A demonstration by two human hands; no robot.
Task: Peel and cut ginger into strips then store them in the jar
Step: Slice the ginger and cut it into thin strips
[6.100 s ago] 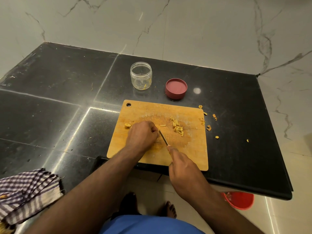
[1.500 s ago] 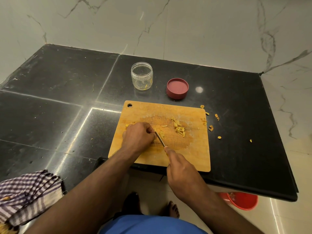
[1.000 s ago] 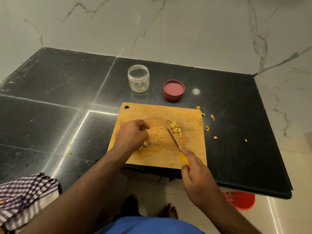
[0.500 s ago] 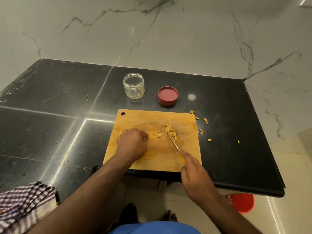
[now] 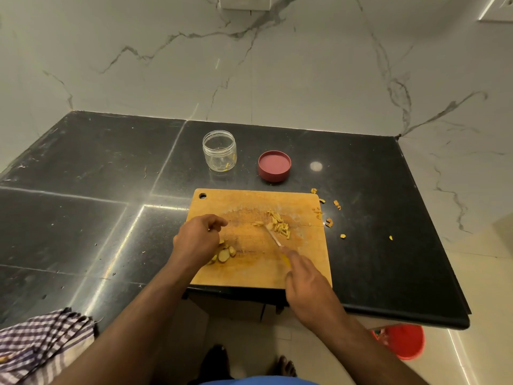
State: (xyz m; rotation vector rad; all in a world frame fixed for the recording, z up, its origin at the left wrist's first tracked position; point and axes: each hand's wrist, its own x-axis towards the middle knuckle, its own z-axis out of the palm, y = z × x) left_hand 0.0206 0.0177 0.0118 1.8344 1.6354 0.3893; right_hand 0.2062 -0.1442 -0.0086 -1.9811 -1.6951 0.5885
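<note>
Above centre on a black counter (image 5: pixel 97 168), an open clear jar (image 5: pixel 219 154) stands upright with a few yellow ginger bits at its bottom, its red lid (image 5: pixel 274 165) just right of it and apart. Below them lies a wooden board (image 5: pixel 299 262) bearing a pile of ginger strips (image 5: pixel 278 224) at its middle and ginger slices (image 5: pixel 223 254) lower left. The left hand (image 5: pixel 197 238) hovers over the slices, fingers loosely curled, grasping nothing visible; the right hand (image 5: pixel 306 279) grips a yellow-handled knife (image 5: pixel 274 238), tip at the strips.
</note>
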